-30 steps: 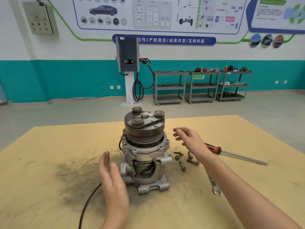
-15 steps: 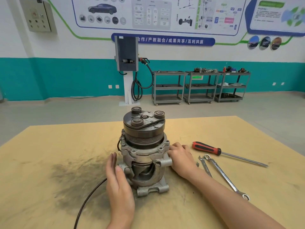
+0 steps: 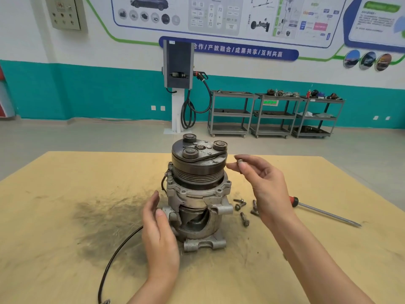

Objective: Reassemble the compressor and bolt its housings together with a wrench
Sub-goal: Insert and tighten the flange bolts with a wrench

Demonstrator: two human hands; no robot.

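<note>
Your right hand (image 3: 266,185) pinched a bolt (image 3: 240,161) at frame centre beside the compressor (image 3: 198,194); your left hand (image 3: 158,233), fingers straight, rested against its lower-left housing.

Grey compressor (image 3: 197,194) w/ dark pulley, tan table (image 3: 65,216), red-handled screwdriver (image 3: 324,212)

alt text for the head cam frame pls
A right hand pinches a bolt beside the upright compressor on a yellow table; the left hand steadies its base. Loose bolts and a screwdriver lie right.
</note>
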